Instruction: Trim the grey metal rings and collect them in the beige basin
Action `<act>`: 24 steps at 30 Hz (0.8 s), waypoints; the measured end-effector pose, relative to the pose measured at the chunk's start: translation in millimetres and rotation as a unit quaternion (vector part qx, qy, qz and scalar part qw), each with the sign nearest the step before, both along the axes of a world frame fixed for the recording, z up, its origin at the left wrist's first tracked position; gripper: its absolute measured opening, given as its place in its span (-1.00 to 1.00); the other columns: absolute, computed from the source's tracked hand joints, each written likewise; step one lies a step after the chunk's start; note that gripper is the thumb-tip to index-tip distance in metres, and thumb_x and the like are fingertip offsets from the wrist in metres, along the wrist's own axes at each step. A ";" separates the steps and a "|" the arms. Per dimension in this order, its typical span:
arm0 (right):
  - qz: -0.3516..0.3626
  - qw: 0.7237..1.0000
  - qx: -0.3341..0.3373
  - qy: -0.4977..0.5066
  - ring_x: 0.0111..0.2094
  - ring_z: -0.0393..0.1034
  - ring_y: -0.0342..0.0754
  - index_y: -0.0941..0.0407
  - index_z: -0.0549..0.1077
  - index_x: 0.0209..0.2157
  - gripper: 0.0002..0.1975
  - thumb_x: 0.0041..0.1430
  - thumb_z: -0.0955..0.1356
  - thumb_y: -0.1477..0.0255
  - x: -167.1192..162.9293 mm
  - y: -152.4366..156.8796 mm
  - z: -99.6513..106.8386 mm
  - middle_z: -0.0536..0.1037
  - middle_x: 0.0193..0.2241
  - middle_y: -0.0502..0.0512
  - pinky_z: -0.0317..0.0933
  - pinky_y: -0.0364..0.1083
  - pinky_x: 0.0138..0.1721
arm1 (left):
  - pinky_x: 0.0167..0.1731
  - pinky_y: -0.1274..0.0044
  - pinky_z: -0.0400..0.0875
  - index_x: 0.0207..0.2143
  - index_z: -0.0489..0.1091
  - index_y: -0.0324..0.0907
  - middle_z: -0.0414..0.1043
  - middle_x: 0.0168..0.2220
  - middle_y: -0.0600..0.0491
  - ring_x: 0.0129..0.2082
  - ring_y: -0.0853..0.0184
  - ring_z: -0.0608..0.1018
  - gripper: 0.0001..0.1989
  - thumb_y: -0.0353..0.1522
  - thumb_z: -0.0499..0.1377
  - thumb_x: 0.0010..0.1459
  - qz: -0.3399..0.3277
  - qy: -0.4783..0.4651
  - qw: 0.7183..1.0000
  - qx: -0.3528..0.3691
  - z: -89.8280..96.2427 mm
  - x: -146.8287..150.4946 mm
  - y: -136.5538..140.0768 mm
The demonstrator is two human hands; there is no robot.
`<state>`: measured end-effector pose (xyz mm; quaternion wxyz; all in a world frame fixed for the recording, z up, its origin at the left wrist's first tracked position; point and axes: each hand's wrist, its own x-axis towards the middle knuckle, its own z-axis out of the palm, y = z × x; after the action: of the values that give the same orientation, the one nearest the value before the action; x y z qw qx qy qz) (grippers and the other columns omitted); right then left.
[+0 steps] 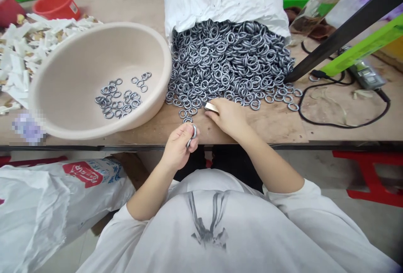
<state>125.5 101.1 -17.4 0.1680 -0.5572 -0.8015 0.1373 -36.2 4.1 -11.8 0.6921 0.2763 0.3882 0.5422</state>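
Note:
My left hand (179, 146) is closed just above the table's front edge, with a grey metal ring (193, 132) pinched between thumb and fingers. To its right, my right hand (229, 117) is closed around a short, flat whitish tool (211, 107) with a dark tip; its exact kind is unclear. The fingers of this hand are at the near edge of a large heap of grey rings (233, 55), which spills from a white sack (220, 0). A few loose rings (188, 120) lie between my hands. On the left, a beige basin (72, 61) has several rings (118, 99) at its bottom.
White scraps (15, 59) are piled left of the basin, near a red bowl (56, 5). Right of the heap stand a black bar (340, 34) and a lime-green bar (362, 46), beside a cabled device (367, 76). A printed white sack (78, 193) lies below the table.

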 end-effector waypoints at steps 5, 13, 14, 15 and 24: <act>-0.029 0.999 -0.008 0.012 -0.25 0.41 0.09 0.12 0.52 -0.26 -0.83 0.30 0.32 0.35 -4.2 4.3 2.6 0.57 -0.20 0.23 0.10 -0.03 -0.32 | -0.69 0.69 0.04 -0.19 0.46 -0.21 0.26 -0.56 0.17 -0.66 0.55 0.22 -0.70 -0.22 0.31 0.09 0.042 -0.034 0.996 -0.069 3.0 -13.0 8.7; 0.011 0.818 -0.230 0.528 -0.62 0.20 -0.21 0.07 0.38 -0.35 -0.61 0.11 0.43 0.03 -5.7 -51.0 1.7 0.45 -0.52 -0.07 0.15 -0.15 -0.56 | -0.67 0.65 0.03 -0.30 0.39 -0.15 0.29 -0.47 0.16 -0.61 0.54 0.21 -0.57 0.01 0.33 0.05 0.064 0.048 0.997 -0.012 -9.6 23.3 13.9; 0.003 0.805 -0.234 0.545 -0.61 0.23 -0.20 0.07 0.37 -0.35 -0.59 0.08 0.44 0.01 -9.0 -59.4 1.9 0.44 -0.53 -0.08 0.19 -0.15 -0.55 | -0.64 0.64 0.07 -0.33 0.38 -0.15 0.26 -0.49 0.17 -0.60 0.53 0.20 -0.56 0.03 0.33 0.04 0.071 0.063 0.996 0.007 -11.7 27.6 13.4; -0.006 0.800 -0.229 0.555 -0.58 0.27 -0.19 0.06 0.36 -0.36 -0.57 0.06 0.46 0.00 -11.9 -65.8 2.3 0.43 -0.54 -0.08 0.23 -0.14 -0.52 | -0.61 0.64 0.11 -0.37 0.37 -0.15 0.24 -0.49 0.17 -0.58 0.53 0.20 -0.55 0.03 0.33 0.03 0.076 0.074 0.994 0.026 -13.1 30.5 12.9; 0.064 0.889 -0.098 0.444 -0.46 0.29 -0.14 0.08 0.38 -0.35 -0.53 0.19 0.34 -0.08 7.2 -54.5 8.1 0.42 -0.50 -0.04 0.20 -0.12 -0.39 | -0.65 0.66 0.01 -0.49 0.25 -0.18 0.09 -0.60 0.21 -0.64 0.55 0.09 -0.52 0.01 0.29 0.10 -0.005 0.055 0.998 0.021 -3.7 26.6 9.3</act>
<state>132.7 46.7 -9.2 0.4417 -0.3997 -0.6597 0.4582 -9.6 13.4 -15.6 0.6663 0.3227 0.4129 0.5306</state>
